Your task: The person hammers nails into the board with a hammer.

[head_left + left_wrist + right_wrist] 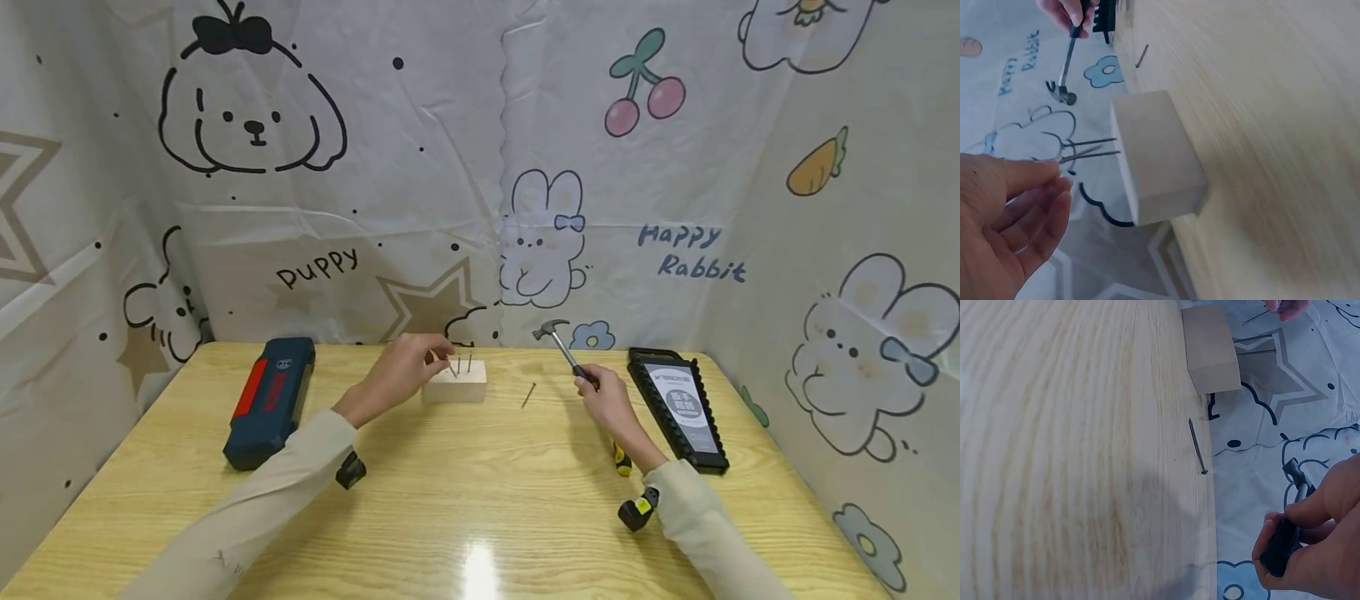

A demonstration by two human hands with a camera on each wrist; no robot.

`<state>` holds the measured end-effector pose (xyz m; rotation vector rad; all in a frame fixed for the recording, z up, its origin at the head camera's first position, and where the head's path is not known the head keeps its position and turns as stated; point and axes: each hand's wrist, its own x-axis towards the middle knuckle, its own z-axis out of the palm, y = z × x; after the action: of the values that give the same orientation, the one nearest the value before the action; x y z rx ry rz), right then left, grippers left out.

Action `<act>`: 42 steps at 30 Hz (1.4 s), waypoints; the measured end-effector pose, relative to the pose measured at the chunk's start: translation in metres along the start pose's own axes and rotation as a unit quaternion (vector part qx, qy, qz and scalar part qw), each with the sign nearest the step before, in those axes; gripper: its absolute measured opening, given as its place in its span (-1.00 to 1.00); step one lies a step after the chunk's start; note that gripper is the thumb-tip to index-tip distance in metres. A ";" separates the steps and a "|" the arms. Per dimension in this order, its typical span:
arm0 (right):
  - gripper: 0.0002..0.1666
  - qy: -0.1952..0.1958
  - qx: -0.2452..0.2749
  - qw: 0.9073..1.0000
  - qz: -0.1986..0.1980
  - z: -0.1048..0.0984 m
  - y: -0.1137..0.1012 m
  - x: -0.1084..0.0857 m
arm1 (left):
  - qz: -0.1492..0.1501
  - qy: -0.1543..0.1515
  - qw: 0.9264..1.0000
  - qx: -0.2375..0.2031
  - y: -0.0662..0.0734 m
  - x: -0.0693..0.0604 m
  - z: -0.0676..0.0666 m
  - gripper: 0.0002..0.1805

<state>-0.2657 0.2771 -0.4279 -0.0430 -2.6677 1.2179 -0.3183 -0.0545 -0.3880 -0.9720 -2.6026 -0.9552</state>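
Note:
A pale wooden block (455, 392) stands on the table, with two upright nails (1091, 154) in its top face. My left hand (405, 367) is above the block's left part, pinching another nail (1254, 318) between thumb and fingertip. That nail is tilted, and its lower end looks apart from the block in the right wrist view. To the right, my right hand (606, 400) grips the black handle of a claw hammer (558, 337), head raised above the table. A loose nail (1197, 447) lies on the wood between the block and the hammer.
At the left lies a dark blue and red Bosch case (273, 400). A black toothed holder with a printed label (684, 408) lies at the right. Partly under the right forearm is a yellow-and-black handle (622, 461). A printed cloth (450, 192) hangs behind the table.

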 end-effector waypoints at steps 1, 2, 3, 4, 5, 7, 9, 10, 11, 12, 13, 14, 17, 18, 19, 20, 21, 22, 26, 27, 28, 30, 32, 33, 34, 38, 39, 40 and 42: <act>-0.65 0.000 -0.001 1.000 0.001 0.000 0.000 0.000 | -0.005 0.003 1.000 0.007 -0.003 0.001 0.001 -0.85; -0.65 0.001 -0.001 1.000 0.001 0.000 0.001 0.000 | -0.010 0.007 1.000 0.011 -0.005 0.001 0.001 -0.85; -0.64 0.000 -0.001 1.000 0.002 -0.001 0.001 0.000 | -0.017 0.011 1.000 0.009 -0.007 0.002 0.003 -0.85; -0.64 -0.001 -0.002 1.000 0.004 -0.001 0.001 -0.001 | -0.022 0.015 1.000 0.009 -0.010 0.002 0.004 -0.85; -0.64 -0.002 -0.002 1.000 0.005 -0.001 0.000 -0.001 | -0.026 0.018 0.999 0.013 -0.012 0.003 0.005 -0.85; -0.63 -0.002 -0.003 1.000 0.009 -0.001 -0.001 -0.001 | -0.025 0.019 0.999 0.021 -0.015 0.005 0.007 -0.86; -0.64 0.001 -0.003 1.000 0.008 -0.001 -0.001 -0.002 | -0.016 0.018 0.999 0.031 -0.017 0.008 0.007 -0.88; -0.64 0.002 -0.004 1.000 0.005 0.000 -0.001 -0.002 | -0.012 0.014 0.999 0.035 -0.017 0.010 0.006 -0.89; -0.65 0.003 -0.004 1.000 0.004 0.000 -0.001 -0.002 | -0.009 0.008 0.999 0.035 -0.017 0.012 0.005 -0.89; -0.65 0.002 -0.004 1.000 0.003 0.000 -0.001 -0.002 | -0.008 0.000 0.999 0.034 -0.017 0.014 0.004 -0.90; -0.65 0.001 -0.003 1.000 0.002 0.001 0.000 -0.002 | -0.007 -0.009 0.999 0.033 -0.017 0.015 0.003 -0.90; -0.65 -0.001 -0.003 1.000 0.000 0.002 0.000 -0.002 | -0.009 -0.018 0.999 0.033 -0.017 0.016 0.001 -0.89; -0.64 -0.005 0.000 1.000 -0.001 0.004 0.001 -0.001 | -0.015 -0.044 0.999 0.024 -0.018 0.019 -0.002 -0.89; -0.64 -0.005 0.001 1.000 -0.001 0.005 0.001 -0.001 | -0.014 -0.050 0.998 0.023 -0.018 0.019 -0.003 -0.88; -0.64 -0.005 0.001 1.000 -0.002 0.006 0.000 -0.001 | -0.012 -0.055 0.998 0.022 -0.018 0.020 -0.004 -0.88; -0.63 -0.006 0.002 1.000 -0.003 0.006 0.000 -0.001 | -0.009 -0.058 0.998 0.021 -0.019 0.021 -0.005 -0.88; -0.63 -0.006 0.002 1.000 -0.005 0.007 -0.001 -0.001 | -0.005 -0.062 0.998 0.019 -0.019 0.022 -0.005 -0.88; -0.63 -0.006 0.002 1.000 -0.008 0.007 -0.003 -0.001 | -0.001 -0.064 0.998 0.020 -0.019 0.023 -0.005 -0.89; -0.62 -0.010 0.005 1.000 -0.021 0.009 -0.008 0.000 | 0.012 -0.077 0.997 0.022 -0.018 0.025 -0.007 -0.88; -0.62 -0.009 0.005 1.000 -0.026 0.010 -0.009 0.000 | 0.012 -0.080 0.996 0.022 -0.017 0.025 -0.008 -0.88; -0.62 -0.009 0.007 1.000 -0.028 0.010 -0.010 0.000 | 0.012 -0.083 0.996 0.022 -0.016 0.025 -0.009 -0.88; -0.62 -0.009 0.007 1.000 -0.030 0.010 -0.011 -0.001 | 0.008 -0.086 0.996 0.020 -0.016 0.025 -0.010 -0.88; -0.63 -0.008 0.003 1.000 -0.029 0.011 -0.011 -0.001 | 0.002 -0.084 0.996 0.014 -0.017 0.026 -0.009 -0.88; -0.63 -0.008 0.002 1.000 -0.029 0.011 -0.012 -0.002 | -0.001 -0.080 0.997 0.009 -0.018 0.026 -0.008 -0.88; -0.63 -0.008 0.001 1.000 -0.029 0.011 -0.012 -0.002 | -0.003 -0.074 0.997 0.004 -0.020 0.026 -0.006 -0.88; -0.64 -0.008 0.004 0.999 -0.034 0.011 -0.012 -0.002 | -0.022 -0.030 0.998 -0.040 -0.028 0.024 0.007 -0.86; -0.64 -0.008 0.005 0.999 -0.036 0.010 -0.012 -0.002 | -0.032 -0.016 0.998 -0.058 -0.030 0.023 0.011 -0.86; -0.65 -0.008 0.005 0.999 -0.038 0.010 -0.012 -0.002 | -0.044 -0.003 0.996 -0.078 -0.032 0.021 0.015 -0.85; -0.65 -0.007 0.004 0.999 -0.041 0.008 -0.012 -0.002 | -0.071 0.018 0.990 -0.120 -0.035 0.019 0.022 -0.84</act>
<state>-0.2647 0.2632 -0.4244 0.0773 -2.6488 1.2076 -0.3546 -0.0503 -0.4152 -0.8197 -2.5966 -1.3347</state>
